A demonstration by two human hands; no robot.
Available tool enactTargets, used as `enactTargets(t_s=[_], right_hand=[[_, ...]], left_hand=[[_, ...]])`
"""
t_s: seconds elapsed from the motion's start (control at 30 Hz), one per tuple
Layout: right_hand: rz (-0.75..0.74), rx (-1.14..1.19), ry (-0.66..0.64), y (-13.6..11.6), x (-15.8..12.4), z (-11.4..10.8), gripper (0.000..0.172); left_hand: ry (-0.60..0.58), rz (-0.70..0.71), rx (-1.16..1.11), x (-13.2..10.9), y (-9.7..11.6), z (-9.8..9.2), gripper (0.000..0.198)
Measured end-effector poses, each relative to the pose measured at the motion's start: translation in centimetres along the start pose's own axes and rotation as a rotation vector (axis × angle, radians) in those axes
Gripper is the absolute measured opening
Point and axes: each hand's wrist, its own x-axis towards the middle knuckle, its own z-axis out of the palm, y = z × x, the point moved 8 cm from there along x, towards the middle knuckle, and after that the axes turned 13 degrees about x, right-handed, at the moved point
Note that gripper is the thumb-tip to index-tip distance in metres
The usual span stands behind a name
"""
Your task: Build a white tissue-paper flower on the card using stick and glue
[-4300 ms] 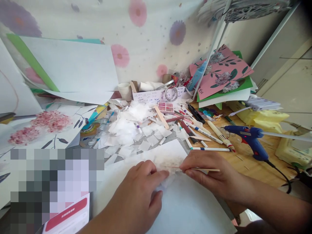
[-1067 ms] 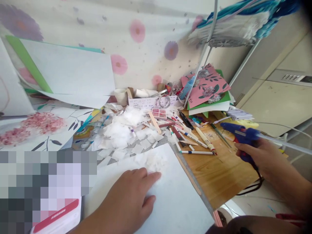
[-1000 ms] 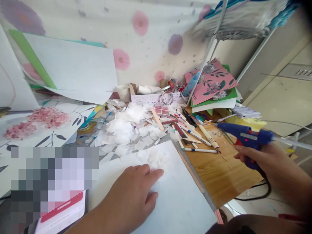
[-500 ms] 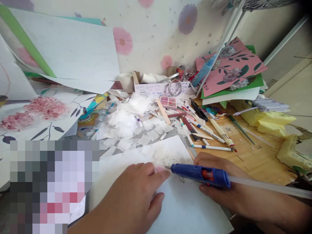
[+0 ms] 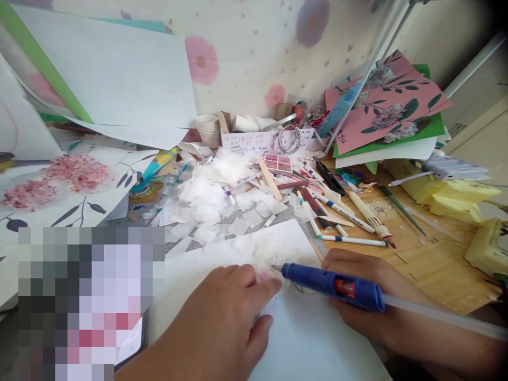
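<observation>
My right hand (image 5: 369,288) is wrapped round a blue glue gun (image 5: 333,284), its nozzle pointing left at a fluffy white tissue patch (image 5: 273,251) on a white sheet (image 5: 313,338). A clear glue stick (image 5: 440,317) juts from the gun's back. My left hand (image 5: 222,317) lies flat on the sheet, fingertips pressing down just left of the nozzle beside a small pink spot.
Several white tissue squares (image 5: 206,198) are heaped behind the sheet. Pens and wooden sticks (image 5: 341,211) lie on the wooden table to the right. Flowered cards (image 5: 389,111), a paper cup (image 5: 209,129) and yellow packets (image 5: 448,193) stand further back. A blurred patch covers the lower left.
My right hand put down the thin wooden stick, picked up the glue gun from the right and brought its nozzle to the tissue patch. My left hand stayed on the sheet.
</observation>
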Motion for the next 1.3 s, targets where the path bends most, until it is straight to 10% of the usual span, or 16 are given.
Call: enactTargets(t_s=[1.3], right_hand=[[0.090,-0.005,-0.015,2.1,-0.9,-0.4,0.017]], left_hand=[[0.014,-0.007,-0.010,-0.2,-0.1,0.0,0.041]])
